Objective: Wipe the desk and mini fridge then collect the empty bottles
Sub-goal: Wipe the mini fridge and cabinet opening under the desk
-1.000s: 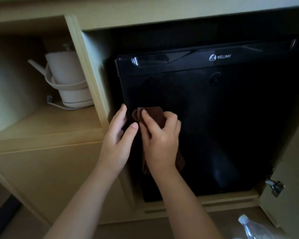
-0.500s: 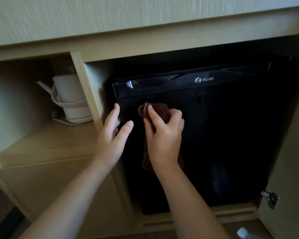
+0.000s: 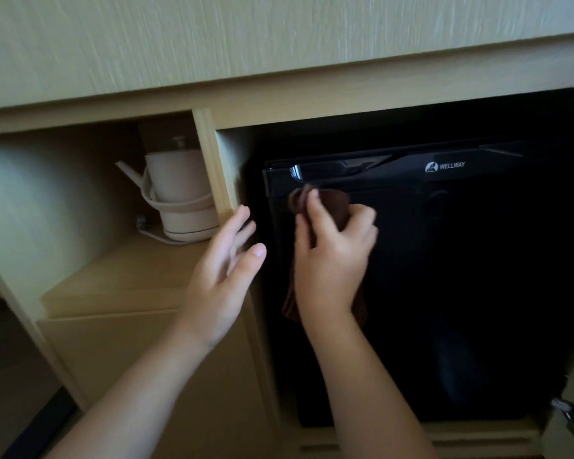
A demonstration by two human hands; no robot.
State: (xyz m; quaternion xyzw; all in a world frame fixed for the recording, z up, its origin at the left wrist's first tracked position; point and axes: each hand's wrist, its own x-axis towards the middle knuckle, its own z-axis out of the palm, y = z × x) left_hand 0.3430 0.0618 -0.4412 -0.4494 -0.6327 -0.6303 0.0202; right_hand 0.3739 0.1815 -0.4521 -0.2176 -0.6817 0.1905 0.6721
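mini fridge (image 3: 461,276) door: right hand (image 3: 332,256) grips brown cloth (image 3: 332,207) against it; left hand (image 3: 224,276) raised beside, fingers spread, empty.

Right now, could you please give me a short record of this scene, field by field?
place: wooden cabinet, seen from above and in front
right bay: black mini fridge, door closed, WELLWAY mark near the top
right hand: grips a brown cloth at the door's upper left
left hand: open, fingers straight, by the fridge's left edge; contact unclear
left bay: pale kettle on its base, standing on a shelf
bottles: none in view
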